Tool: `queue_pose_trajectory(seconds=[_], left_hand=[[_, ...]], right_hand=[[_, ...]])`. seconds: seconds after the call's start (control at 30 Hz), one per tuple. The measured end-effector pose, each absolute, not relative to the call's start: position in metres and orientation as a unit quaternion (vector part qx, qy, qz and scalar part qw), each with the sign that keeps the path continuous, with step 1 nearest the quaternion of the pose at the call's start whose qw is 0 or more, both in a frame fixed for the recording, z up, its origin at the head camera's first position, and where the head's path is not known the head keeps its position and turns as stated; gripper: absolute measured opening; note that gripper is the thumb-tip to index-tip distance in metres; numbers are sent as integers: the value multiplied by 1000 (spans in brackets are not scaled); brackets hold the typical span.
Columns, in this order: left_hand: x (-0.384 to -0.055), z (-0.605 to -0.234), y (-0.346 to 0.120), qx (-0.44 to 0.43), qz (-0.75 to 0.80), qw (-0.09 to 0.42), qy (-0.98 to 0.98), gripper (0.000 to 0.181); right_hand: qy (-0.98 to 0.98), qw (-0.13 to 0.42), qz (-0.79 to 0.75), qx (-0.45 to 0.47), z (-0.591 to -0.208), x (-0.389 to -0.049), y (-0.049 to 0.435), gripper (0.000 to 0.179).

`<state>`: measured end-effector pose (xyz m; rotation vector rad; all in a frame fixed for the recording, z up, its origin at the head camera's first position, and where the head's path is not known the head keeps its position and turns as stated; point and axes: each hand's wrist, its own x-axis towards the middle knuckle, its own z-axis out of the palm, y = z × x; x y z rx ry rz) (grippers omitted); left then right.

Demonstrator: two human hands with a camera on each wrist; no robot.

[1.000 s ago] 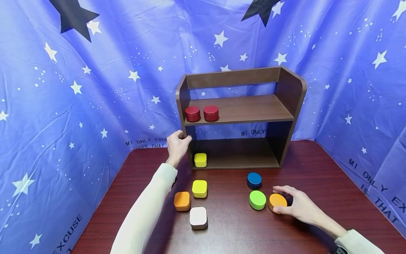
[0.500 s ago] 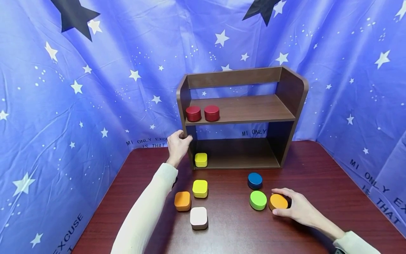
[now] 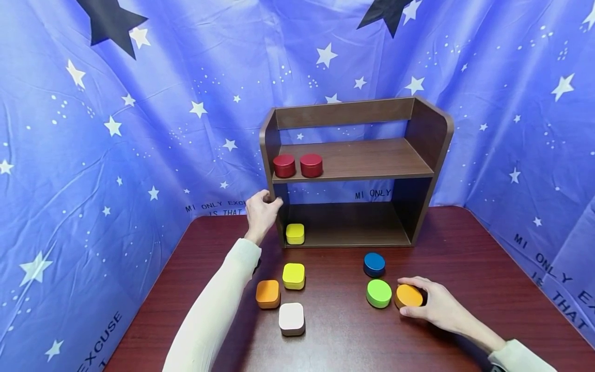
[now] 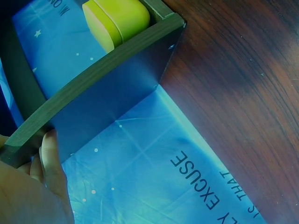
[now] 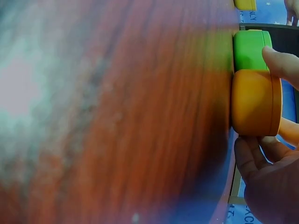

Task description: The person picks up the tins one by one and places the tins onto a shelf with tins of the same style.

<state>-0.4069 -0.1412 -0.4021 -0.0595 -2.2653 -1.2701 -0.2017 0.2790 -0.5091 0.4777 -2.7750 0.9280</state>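
A person's two bare hands work at a dark red table [image 3: 339, 336]. The left hand [image 3: 261, 213] grips the left side panel of a brown two-level shelf [image 3: 376, 157], its thumb near the front edge and its fingers bent against the outer face. The right hand [image 3: 439, 306] pinches a round orange tin [image 3: 409, 296], thumb on the near side and fingers on the far side, parted by the tin's width.

The round orange tin is squat, with a smooth, flat lid, and sits upright on the table, in front of the shelf and to the right. Just left of it is a green tin [image 3: 378, 293]; a blue tin [image 3: 374, 264] is a little farther back. On the shelf, two red tins [image 3: 311, 165] stand at the upper level's left end, and a yellow box [image 3: 295, 234] sits below them in the lower left corner.
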Motion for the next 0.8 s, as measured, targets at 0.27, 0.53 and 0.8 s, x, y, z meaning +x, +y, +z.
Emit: queue_pose_trajectory(seconds=[0.27,0.53,0.8], left_hand=[[-408,-403,-141,-21,-468,273,-840,15],[-408,-404,-141,-22,-470,277,-838,13],[-408,-404,-140,-20,-468,277,-839,15]], right_hand=[[-935,79,310,152,-507,-199,283,64],[-931,78,319,156,-509,-199,284,67],[-932,86,318,153,-511,-200,284,68]])
